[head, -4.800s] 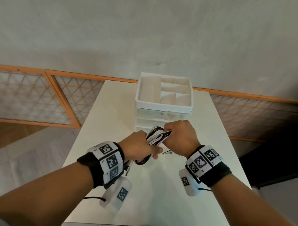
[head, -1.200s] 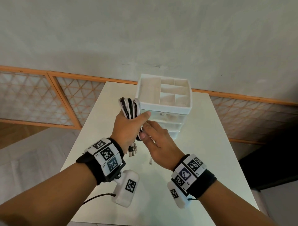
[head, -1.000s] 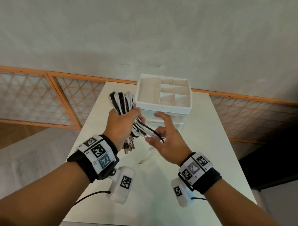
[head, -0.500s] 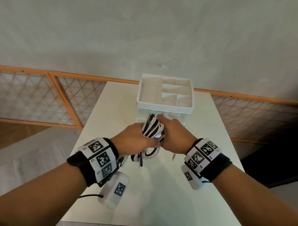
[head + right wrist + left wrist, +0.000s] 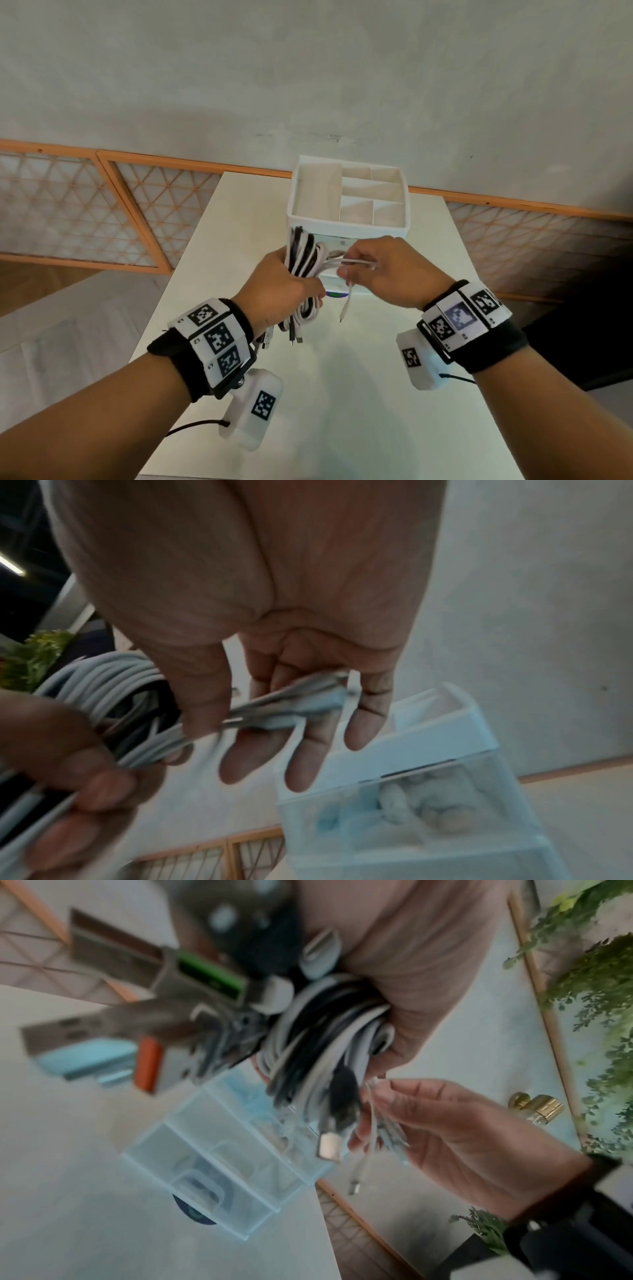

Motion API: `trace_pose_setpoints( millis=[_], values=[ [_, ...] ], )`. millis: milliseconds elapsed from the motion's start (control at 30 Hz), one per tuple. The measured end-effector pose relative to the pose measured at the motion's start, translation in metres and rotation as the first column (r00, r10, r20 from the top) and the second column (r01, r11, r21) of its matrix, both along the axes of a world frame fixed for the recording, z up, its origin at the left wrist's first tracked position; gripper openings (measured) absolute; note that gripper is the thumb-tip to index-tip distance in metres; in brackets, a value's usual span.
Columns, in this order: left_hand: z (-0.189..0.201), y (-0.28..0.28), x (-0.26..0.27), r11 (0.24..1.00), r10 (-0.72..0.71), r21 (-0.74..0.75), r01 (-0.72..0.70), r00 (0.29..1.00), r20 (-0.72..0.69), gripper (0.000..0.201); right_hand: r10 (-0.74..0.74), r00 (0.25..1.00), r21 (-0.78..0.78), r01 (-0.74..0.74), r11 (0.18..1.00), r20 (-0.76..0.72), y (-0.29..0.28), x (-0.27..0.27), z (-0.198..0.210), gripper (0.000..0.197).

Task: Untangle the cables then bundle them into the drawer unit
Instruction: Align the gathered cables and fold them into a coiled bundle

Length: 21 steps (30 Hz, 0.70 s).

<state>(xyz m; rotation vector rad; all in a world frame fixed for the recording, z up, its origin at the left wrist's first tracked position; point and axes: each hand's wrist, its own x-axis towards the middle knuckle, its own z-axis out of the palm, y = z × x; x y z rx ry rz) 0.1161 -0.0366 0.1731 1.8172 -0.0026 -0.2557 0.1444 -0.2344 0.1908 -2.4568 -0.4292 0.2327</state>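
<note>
My left hand (image 5: 281,291) grips a coiled bundle of black and white cables (image 5: 303,255) upright in front of the white drawer unit (image 5: 347,202). Plug ends (image 5: 294,337) hang below the fist, and the left wrist view shows them blurred and close (image 5: 143,1010). My right hand (image 5: 383,270) pinches a loose white cable end (image 5: 356,263) pulled sideways from the bundle, its plug (image 5: 344,311) dangling. In the right wrist view the thumb and fingers (image 5: 240,723) hold the white strands (image 5: 291,704). The unit's clear drawers (image 5: 222,1153) look closed.
The drawer unit stands at the back middle of a white table (image 5: 342,394), its top tray (image 5: 315,198) split into empty compartments. A wall with orange-framed lattice panels (image 5: 85,212) lies behind. A small dark round item (image 5: 334,294) sits at the unit's base.
Both hands were together on the bundle half a second ago; now my right hand has drawn a white cable end out to the right, while my left hand keeps the coil.
</note>
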Motion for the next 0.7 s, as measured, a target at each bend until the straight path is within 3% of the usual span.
trace_pose_setpoints(
  millis=[100, 300, 367, 567, 700],
  values=[
    [0.0, 0.003, 0.001, 0.997, 0.069, -0.032, -0.069, 0.998, -0.012, 0.014, 0.001, 0.993, 0.18, 0.02, 0.983, -0.115, -0.006, -0.008, -0.009, 0.022],
    [-0.011, 0.0, 0.002, 0.981, 0.185, -0.045, -0.188, 0.981, -0.062, 0.01, -0.026, 0.962, 0.475, 0.157, 0.866, -0.27, 0.013, -0.028, -0.026, 0.028],
    [-0.009, -0.002, 0.0, 0.984, 0.158, -0.078, -0.16, 0.987, -0.037, 0.002, -0.028, 0.954, 0.521, 0.188, 0.833, -0.299, 0.018, -0.033, -0.028, 0.028],
    [-0.006, -0.002, -0.002, 0.985, 0.078, -0.151, -0.082, 0.996, -0.038, 0.015, -0.103, 0.912, 0.642, 0.356, 0.679, -0.396, 0.024, -0.03, -0.027, 0.024],
    [0.0, 0.002, 0.0, 0.984, -0.042, -0.171, 0.044, 0.999, 0.017, 0.018, -0.145, 0.884, 0.702, 0.445, 0.556, -0.445, 0.031, -0.025, -0.02, 0.024]
  ],
)
